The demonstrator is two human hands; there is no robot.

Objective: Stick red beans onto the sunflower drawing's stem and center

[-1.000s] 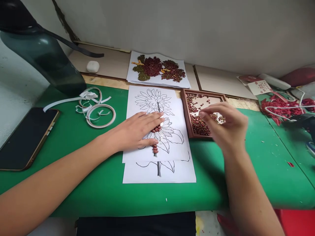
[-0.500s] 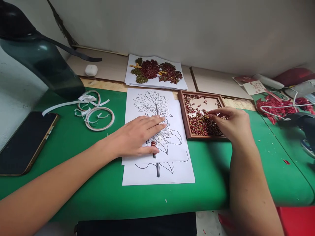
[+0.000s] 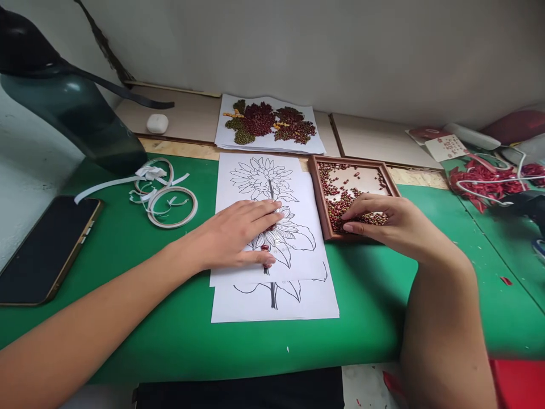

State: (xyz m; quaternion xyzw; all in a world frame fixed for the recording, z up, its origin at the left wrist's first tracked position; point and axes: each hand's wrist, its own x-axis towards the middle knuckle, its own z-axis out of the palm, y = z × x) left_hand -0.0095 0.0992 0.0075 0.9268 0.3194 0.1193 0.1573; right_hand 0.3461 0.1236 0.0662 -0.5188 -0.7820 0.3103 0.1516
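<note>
My left hand [image 3: 242, 236] lies flat and open on a paper sheet [image 3: 232, 272] with a line-drawn flower. A few dark red beans [image 3: 265, 247] sit on the drawn stem beside its thumb. Over a brown wooden tray [image 3: 324, 218] of red and greenish beans [image 3: 332, 196], my right hand [image 3: 383, 221] reaches down with thumb and fingertips close together in a pinch among the beans. Whatever is between those tips is too small to make out. Under the top sheet lies a second paper [image 3: 244, 309], its lower edge showing.
Behind the drawing is a bean-covered flower picture [image 3: 260, 120]. To the left are tape rolls [image 3: 193, 207], a phone [image 3: 46, 250], a dark bottle [image 3: 85, 113] and a white case [image 3: 157, 123]. Red shreds [image 3: 481, 182] and a white cable [image 3: 481, 196] lie at right.
My right hand has moved left and lower within the tray, its fingertips now down among the beans. My left hand stays on the paper.
</note>
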